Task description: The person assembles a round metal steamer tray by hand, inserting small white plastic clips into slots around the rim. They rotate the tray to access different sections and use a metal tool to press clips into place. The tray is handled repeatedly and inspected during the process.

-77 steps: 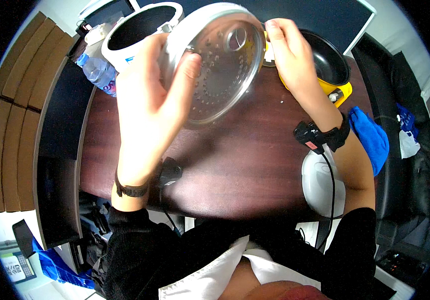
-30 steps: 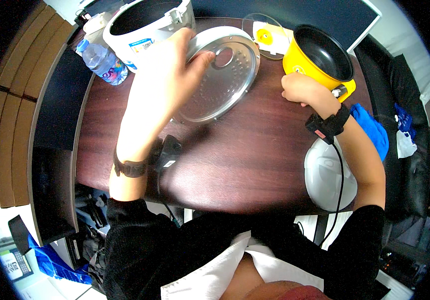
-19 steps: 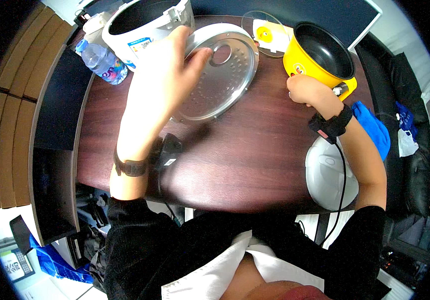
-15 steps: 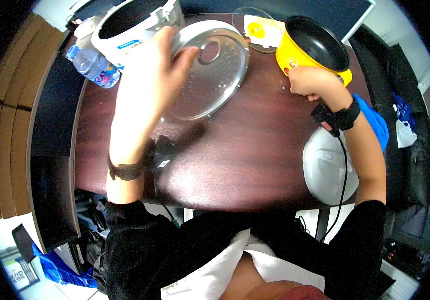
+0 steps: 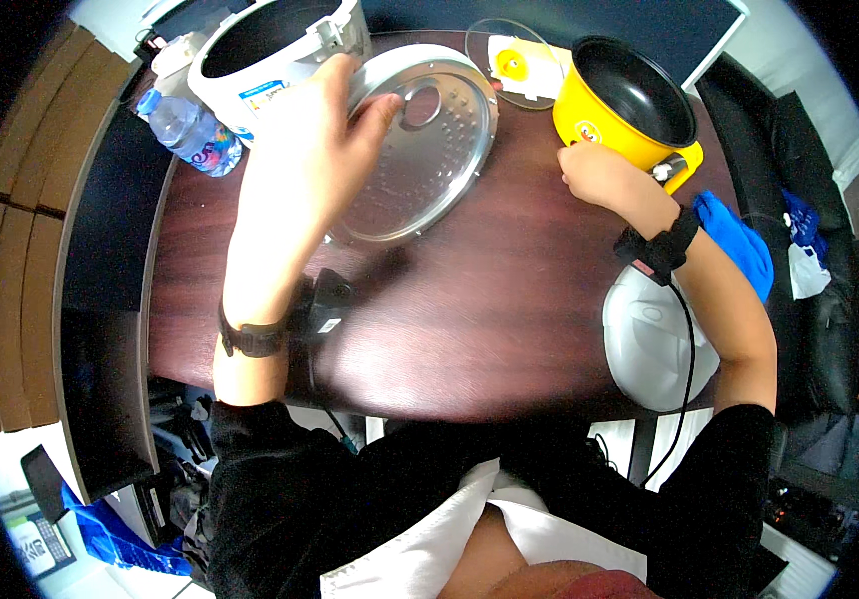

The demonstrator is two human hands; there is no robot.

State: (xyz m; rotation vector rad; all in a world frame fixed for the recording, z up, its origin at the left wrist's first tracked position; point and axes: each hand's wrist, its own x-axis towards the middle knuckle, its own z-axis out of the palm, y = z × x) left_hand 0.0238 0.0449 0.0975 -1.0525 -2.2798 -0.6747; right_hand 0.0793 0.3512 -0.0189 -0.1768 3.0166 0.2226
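Note:
My left hand [image 5: 314, 150] is closed on the near-left edge of a rice cooker lid [image 5: 419, 165], thumb over its inner side. The lid has a white rim and a metal inner plate dotted with droplets, and it stands tilted beside the white rice cooker [image 5: 299, 62]. My right hand [image 5: 604, 180] is closed, fingers curled, just in front of a yellow electric pot [image 5: 599, 105] with a black inside. What those fingers hold, if anything, is hidden. A glass lid [image 5: 477, 68] lies behind the pot, partly over a white-and-yellow item.
A water bottle [image 5: 190, 132] lies at the left edge of the dark wooden table [image 5: 489, 299]. A pale rounded plastic thing [image 5: 654, 344] sits near the front right, with blue cloth [image 5: 739, 245] behind it. A black cable [image 5: 687, 369] hangs from my right wrist.
My right hand has shifted a little to the left and down, so more of the yellow pot's handle shows. The left hand keeps nearly the same place on the lid.

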